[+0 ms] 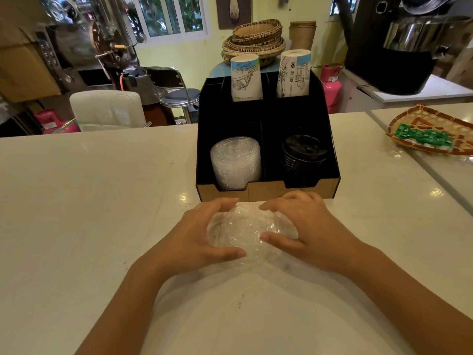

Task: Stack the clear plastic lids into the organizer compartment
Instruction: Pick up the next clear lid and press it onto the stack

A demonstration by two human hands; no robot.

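While hands (199, 234) cup lids (245, 231), white counter (89, 188) gleams.

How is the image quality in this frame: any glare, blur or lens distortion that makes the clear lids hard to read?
Head view: wide-angle lens bends the counter edges and far room; bright glare spots on the counter near the organizer; clear lids between the left hand and right hand show mostly by highlights, edges faint; stacked lids sharper; background soft and dim.

Organizer (266, 192) front wall blocks; counter (89, 201) sides open
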